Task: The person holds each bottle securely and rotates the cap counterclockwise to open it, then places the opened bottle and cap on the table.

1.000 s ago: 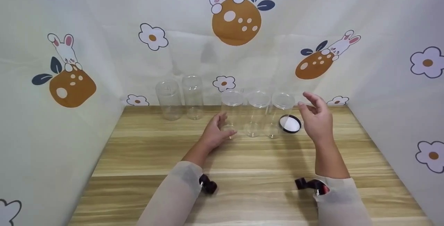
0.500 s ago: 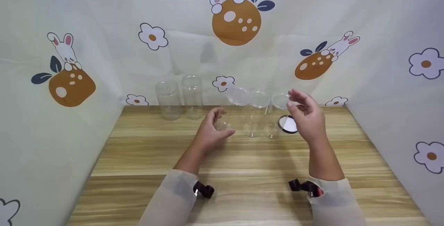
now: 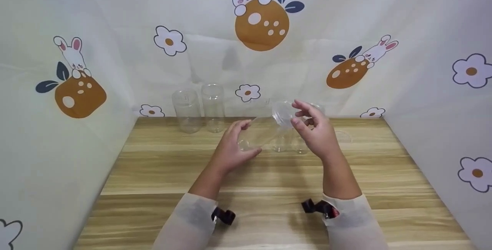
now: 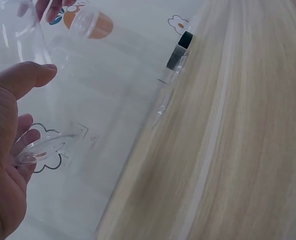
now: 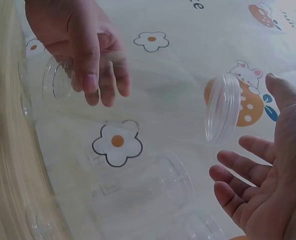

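A pale patterned cloth (image 3: 207, 8) closes in three sides of the work area; the head view shows three rabbit-on-orange prints (image 3: 262, 25) and seven flower prints (image 3: 170, 40), some cut by the frame edges. Within it stands one wood-grained desk (image 3: 261, 223). Two light sleeves (image 3: 353, 227) reach over it, each ending in a bare hand.

The left hand (image 3: 232, 146) grasps one clear jar, the held jar (image 3: 265, 131), thumb on one side and fingers curled round the other. The right hand (image 3: 317, 133) is released, its fingers loosely bent beside the jar's far end; the right wrist view shows a gap there.

Five clear jars can be counted. The held jar tilts over the desk between the hands, its lidded end toward the right hand. Two upright jars (image 3: 187, 111) stand at the back left, near the cloth; two more jars (image 3: 301, 146) stand behind the hands, partly covered.

Two black wrist devices (image 3: 224, 216) show, one per sleeve. One ridged clear lid (image 3: 282, 114) caps the held jar. One faint round outline (image 3: 343, 136) lies right of the right hand, too dim to identify.
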The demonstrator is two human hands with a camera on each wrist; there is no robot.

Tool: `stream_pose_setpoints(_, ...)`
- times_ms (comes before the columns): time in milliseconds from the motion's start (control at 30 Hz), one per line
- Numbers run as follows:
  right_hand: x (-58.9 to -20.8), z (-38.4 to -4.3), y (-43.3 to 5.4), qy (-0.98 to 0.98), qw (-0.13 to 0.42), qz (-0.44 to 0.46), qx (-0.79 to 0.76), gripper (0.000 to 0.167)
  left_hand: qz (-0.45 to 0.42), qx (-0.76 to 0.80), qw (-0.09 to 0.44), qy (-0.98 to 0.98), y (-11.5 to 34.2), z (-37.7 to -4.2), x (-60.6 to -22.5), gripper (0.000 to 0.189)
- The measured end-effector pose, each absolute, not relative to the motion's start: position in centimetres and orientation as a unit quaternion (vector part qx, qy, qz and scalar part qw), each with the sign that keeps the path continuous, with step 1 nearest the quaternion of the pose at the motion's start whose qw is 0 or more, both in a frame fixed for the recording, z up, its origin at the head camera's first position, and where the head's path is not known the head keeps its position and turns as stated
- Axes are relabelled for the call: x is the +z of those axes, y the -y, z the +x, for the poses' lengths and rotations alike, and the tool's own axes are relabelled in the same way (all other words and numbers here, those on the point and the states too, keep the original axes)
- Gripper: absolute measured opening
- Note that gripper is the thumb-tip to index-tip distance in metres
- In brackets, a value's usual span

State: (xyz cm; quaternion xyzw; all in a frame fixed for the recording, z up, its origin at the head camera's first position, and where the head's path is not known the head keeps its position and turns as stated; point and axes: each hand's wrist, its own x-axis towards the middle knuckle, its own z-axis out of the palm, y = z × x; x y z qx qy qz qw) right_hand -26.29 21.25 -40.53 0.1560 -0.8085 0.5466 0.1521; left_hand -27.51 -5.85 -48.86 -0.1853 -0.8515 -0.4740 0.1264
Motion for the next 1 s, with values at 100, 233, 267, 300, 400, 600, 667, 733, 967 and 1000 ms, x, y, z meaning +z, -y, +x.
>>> stream_pose_setpoints(100,-40.5,-26.3,-20.6,0.821,0.145,0.146,0.532,0.053,-0.181,-0.455,0.129,0.862,6.0,-27.3,-48.7,0.091)
stream_pose_setpoints(233,-40.5,-26.4,-20.0,0.829,0.140,0.125,0.527,0.051,-0.184,-0.443,0.134,0.867,5.9,-27.3,-48.6,0.092)
stream_pose_setpoints(267,-40.5,-26.4,-20.0,0.830,0.142,0.120,0.526,0.051,-0.185,-0.440,0.135,0.868,5.9,-27.3,-48.6,0.092)
stream_pose_setpoints(300,-40.5,-26.5,-19.9,0.830,0.144,0.116,0.526,0.050,-0.184,-0.438,0.137,0.869,5.9,-27.4,-48.6,0.093)
stream_pose_setpoints(400,-40.6,-26.7,-19.7,0.830,0.158,0.112,0.523,0.047,-0.181,-0.430,0.140,0.873,5.8,-27.4,-48.7,0.094)
stream_pose_setpoints(600,-40.8,-26.9,-19.6,0.830,0.168,0.105,0.521,0.043,-0.179,-0.431,0.139,0.873,5.7,-27.3,-48.6,0.095)
stream_pose_setpoints(667,-40.8,-26.9,-19.6,0.829,0.170,0.104,0.523,0.042,-0.178,-0.434,0.139,0.872,5.6,-27.1,-48.4,0.094)
stream_pose_setpoints(733,-40.9,-26.9,-19.6,0.828,0.173,0.105,0.523,0.041,-0.176,-0.436,0.139,0.872,5.7,-27.1,-48.4,0.094)
stream_pose_setpoints(967,-41.2,-26.7,-19.8,0.833,0.163,0.152,0.507,0.040,-0.177,-0.442,0.128,0.870,6.0,-27.3,-48.7,0.093)
stream_pose_setpoints(1000,-41.3,-26.6,-19.8,0.830,0.157,0.167,0.508,0.040,-0.176,-0.447,0.124,0.868,6.1,-27.3,-48.7,0.093)
